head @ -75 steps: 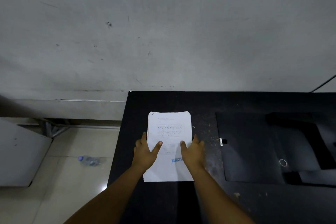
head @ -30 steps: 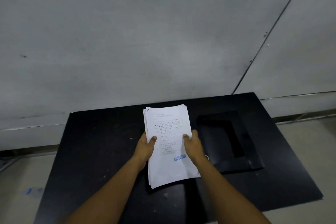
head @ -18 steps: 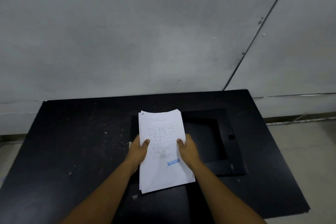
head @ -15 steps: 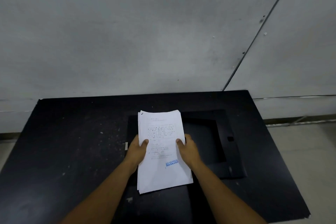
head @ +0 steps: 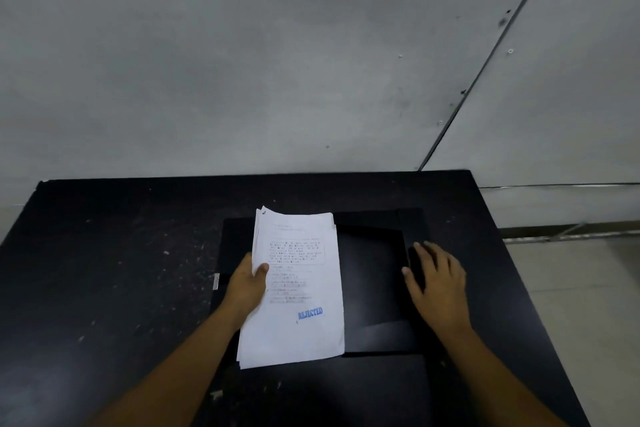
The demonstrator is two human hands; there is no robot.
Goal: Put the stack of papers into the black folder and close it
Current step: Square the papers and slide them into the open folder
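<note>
Papers [head: 298, 288] hang over the open black folder [head: 374, 281] on the desk [head: 121, 270], pinched at their left edge in the left hand [head: 247, 284]. The right hand [head: 438, 282], its grip spread flat, presses the folder's right flap, likely to steady it for loading.

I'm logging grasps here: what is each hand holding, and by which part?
The left hand grips the stack of papers by its left edge. The right hand holds nothing, resting on the black folder.
</note>
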